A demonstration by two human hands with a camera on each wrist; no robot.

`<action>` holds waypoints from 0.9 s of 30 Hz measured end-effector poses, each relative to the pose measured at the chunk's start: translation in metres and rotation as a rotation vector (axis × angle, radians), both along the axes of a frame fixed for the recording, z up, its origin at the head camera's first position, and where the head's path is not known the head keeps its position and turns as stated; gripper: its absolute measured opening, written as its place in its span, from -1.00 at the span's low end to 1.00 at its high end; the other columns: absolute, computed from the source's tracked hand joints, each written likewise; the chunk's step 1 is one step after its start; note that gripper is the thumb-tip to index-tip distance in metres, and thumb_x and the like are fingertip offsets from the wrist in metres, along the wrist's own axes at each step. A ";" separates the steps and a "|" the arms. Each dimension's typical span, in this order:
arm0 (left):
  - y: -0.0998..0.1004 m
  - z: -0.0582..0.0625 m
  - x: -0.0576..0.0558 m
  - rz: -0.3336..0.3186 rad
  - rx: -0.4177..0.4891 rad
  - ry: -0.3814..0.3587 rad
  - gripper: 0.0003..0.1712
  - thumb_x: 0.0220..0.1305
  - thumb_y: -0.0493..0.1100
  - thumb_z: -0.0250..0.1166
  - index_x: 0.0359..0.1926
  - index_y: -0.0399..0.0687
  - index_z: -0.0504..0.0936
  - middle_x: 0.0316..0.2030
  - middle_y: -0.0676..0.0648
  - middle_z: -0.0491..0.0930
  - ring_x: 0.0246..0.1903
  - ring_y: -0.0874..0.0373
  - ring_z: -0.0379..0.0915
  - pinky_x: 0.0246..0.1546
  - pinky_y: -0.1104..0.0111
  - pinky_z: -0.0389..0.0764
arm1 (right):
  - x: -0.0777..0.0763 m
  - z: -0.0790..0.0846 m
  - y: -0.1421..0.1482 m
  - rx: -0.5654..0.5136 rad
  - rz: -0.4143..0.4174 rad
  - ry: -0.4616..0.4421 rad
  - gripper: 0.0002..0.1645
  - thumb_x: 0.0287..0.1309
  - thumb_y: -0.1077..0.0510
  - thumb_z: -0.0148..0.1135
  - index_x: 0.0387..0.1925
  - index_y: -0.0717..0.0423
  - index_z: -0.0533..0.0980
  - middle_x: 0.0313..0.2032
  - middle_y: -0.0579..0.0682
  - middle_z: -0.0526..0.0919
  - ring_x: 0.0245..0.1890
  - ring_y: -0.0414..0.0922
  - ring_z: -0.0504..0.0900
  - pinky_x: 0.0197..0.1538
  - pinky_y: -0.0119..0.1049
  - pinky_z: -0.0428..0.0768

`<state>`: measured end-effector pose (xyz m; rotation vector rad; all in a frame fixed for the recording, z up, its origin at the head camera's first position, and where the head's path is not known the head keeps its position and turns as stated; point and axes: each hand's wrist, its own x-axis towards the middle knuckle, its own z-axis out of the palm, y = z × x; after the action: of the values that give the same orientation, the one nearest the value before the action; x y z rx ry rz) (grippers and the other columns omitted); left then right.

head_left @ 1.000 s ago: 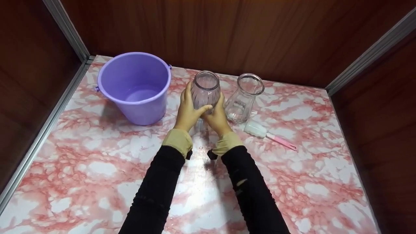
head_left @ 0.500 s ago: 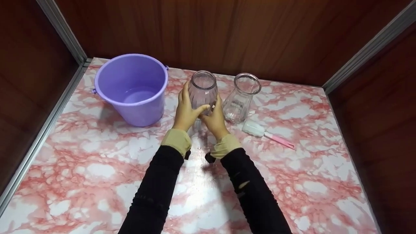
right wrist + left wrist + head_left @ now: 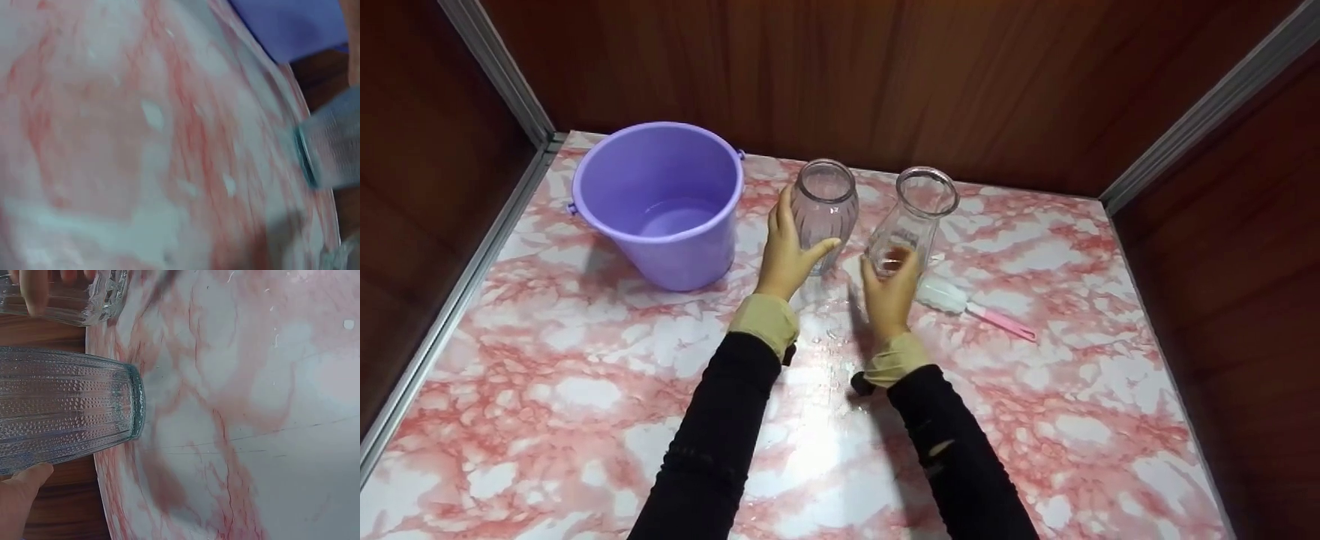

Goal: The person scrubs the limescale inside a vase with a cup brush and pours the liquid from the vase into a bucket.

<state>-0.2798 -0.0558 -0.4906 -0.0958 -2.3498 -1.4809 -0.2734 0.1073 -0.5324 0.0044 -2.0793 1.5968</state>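
My left hand holds a ribbed, slightly purple-tinted glass vase round its left side, thumb across the front. The vase stands nearly upright, its mouth facing up; in the left wrist view its dotted, ribbed wall and thick base show. To its right, a clear glass vase with a narrow neck and flared rim has my right hand round its lower body, thumb on the left and fingers on the right. Some fingers are seen only through the glass. The right wrist view is blurred and catches the ribbed vase at its edge.
A purple bucket stands at the back left. A sponge bottle brush with a pink handle lies right of the clear vase. Water drops wet the marbled tabletop between the arms. Dark wood panels wall the back and sides.
My right hand has left the ribbed vase and moved right to the clear vase. My left hand keeps its hold on the ribbed vase. The head view has shifted slightly.
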 end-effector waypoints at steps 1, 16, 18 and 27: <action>0.000 0.000 0.000 0.001 -0.001 0.001 0.25 -0.01 0.06 0.50 0.49 -0.13 -0.12 0.39 -0.33 0.02 0.37 -0.13 0.01 0.37 0.14 0.16 | -0.002 0.001 0.004 -0.005 -0.038 0.021 -0.40 -0.05 0.35 0.42 -0.03 0.33 0.27 -0.13 0.28 0.37 -0.17 0.26 0.44 -0.13 0.05 0.57; 0.002 -0.001 -0.002 0.011 -0.013 -0.003 0.24 0.02 0.08 0.48 0.49 -0.14 -0.14 0.40 -0.31 0.01 0.37 -0.12 0.02 0.36 0.17 0.17 | -0.029 0.019 0.040 0.176 -0.190 -0.137 0.29 -0.32 0.06 0.64 0.38 0.22 0.04 0.29 0.25 0.22 0.31 0.08 0.19 0.39 -0.31 0.11; 0.003 -0.002 -0.002 0.009 -0.017 -0.001 0.24 0.02 0.08 0.48 0.49 -0.14 -0.14 0.39 -0.31 0.01 0.37 -0.12 0.02 0.36 0.17 0.17 | -0.031 0.018 0.042 0.166 -0.147 -0.168 0.32 -0.30 0.09 0.63 0.40 0.23 -0.01 0.31 0.25 0.22 0.33 0.08 0.19 0.40 -0.31 0.10; 0.002 -0.001 -0.002 0.014 -0.017 0.010 0.24 0.01 0.06 0.49 0.49 -0.14 -0.14 0.39 -0.32 0.01 0.37 -0.14 0.02 0.38 0.17 0.14 | -0.036 0.023 0.050 0.240 -0.068 -0.216 0.13 -0.18 0.19 0.55 0.35 0.18 0.06 0.22 0.23 0.29 0.27 0.05 0.29 0.38 -0.31 0.18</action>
<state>-0.2821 -0.0543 -0.4920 -0.0906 -2.3508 -1.4501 -0.3096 0.1574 -0.5097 -0.1597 -2.3997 1.3498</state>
